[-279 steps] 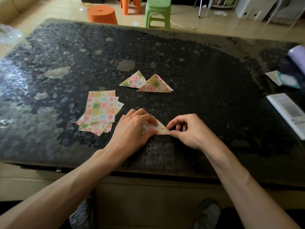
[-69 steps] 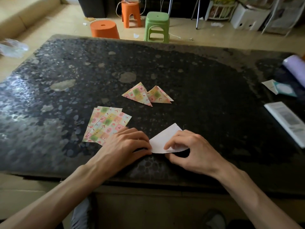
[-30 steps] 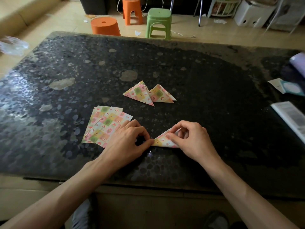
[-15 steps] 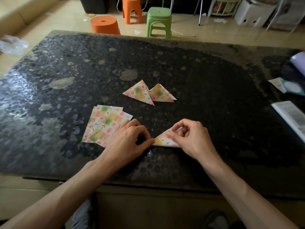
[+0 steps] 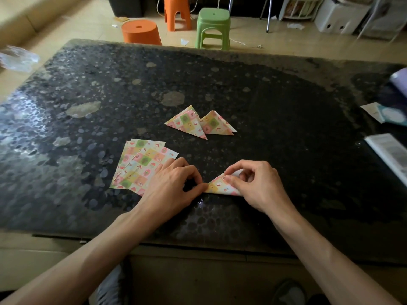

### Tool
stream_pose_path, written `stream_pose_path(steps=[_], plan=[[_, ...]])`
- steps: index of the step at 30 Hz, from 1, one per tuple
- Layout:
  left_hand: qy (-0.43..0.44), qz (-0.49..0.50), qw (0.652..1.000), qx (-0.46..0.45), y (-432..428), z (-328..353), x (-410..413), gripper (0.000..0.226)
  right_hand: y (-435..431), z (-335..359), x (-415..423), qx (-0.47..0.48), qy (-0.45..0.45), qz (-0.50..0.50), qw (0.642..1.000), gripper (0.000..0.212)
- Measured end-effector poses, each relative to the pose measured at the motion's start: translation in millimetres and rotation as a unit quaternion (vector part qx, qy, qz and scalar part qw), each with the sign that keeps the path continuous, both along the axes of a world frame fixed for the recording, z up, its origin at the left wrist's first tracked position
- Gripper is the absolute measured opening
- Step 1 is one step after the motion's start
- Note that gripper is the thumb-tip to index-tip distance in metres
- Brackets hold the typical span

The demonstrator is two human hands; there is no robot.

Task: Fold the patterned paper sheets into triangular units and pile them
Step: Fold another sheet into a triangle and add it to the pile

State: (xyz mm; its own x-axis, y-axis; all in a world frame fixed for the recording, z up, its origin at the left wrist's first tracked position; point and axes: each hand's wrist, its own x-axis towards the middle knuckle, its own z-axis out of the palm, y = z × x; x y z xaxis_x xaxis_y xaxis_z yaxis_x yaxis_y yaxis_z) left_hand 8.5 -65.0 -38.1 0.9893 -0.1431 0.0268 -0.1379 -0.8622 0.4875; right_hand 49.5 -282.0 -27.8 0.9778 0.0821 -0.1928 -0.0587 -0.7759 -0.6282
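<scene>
Right hand (image 5: 259, 186) pinches the top flap of the half-folded triangle (image 5: 217, 186) near the table's (image 5: 286, 128) front edge. Left hand (image 5: 171, 186), fingers curled, pinches its left tip. Patterned sheets (image 5: 141, 164) lie fanned just left, partly under the left hand. Two finished triangles (image 5: 189, 123) overlap farther back.

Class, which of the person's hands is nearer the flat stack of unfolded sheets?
Left. The left hand overlaps the stack at its near-right edge; the right hand is further right, pinching the triangle.

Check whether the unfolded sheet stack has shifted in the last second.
No. The unfolded sheets keep their place below the pale blotch on the table.
</scene>
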Motion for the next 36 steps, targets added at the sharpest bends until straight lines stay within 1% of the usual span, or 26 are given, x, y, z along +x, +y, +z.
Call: stream_pose_path(steps=[5, 10, 14, 16, 18, 19, 20, 22, 27, 31, 36], plan=[[0.001, -0.004, 1.000, 0.007, -1, 0, 0, 0.020, -2, 2, 0, -0.015, -0.006, 0.024, 1.000, 0.010], [-0.004, -0.009, 1.000, 0.006, 0, 0, 0, 0.020, 0, 4, -2, -0.033, -0.014, 0.029, 0.999, 0.023], [-0.016, -0.010, 1.000, 0.003, 0, -1, -1, 0.020, 4, 5, -4, -0.050, -0.027, 0.029, 0.998, 0.025], [-0.001, -0.028, 1.000, -0.007, 4, 2, 2, 0.017, 4, 5, -4, -0.049, -0.025, 0.029, 0.998, 0.025], [0.035, -0.050, 0.998, -0.028, 11, 5, 8, 0.005, 4, 6, -4, -0.049, -0.023, 0.028, 0.998, 0.025], [0.047, -0.057, 0.996, -0.044, 16, 7, 12, 0.005, 4, 6, -4, -0.051, -0.022, 0.029, 0.998, 0.025], [0.051, -0.058, 0.995, -0.060, 20, 7, 15, 0.013, 4, 5, -5, -0.052, -0.020, 0.031, 0.998, 0.025], [0.057, -0.048, 0.994, -0.078, 26, 8, 18, 0.019, 5, 6, -4, -0.056, -0.016, 0.033, 0.998, 0.025], [0.048, -0.051, 0.994, -0.090, 22, 6, 17, 0.009, 5, 7, -4, -0.055, -0.013, 0.031, 0.998, 0.025], [0.041, -0.050, 0.995, -0.079, 19, 5, 13, 0.017, 5, 6, -4, -0.051, -0.010, 0.028, 0.998, 0.025], [0.032, -0.049, 0.996, -0.061, 18, 6, 13, 0.018, 5, 5, -4, -0.048, -0.011, 0.024, 0.998, 0.024]])
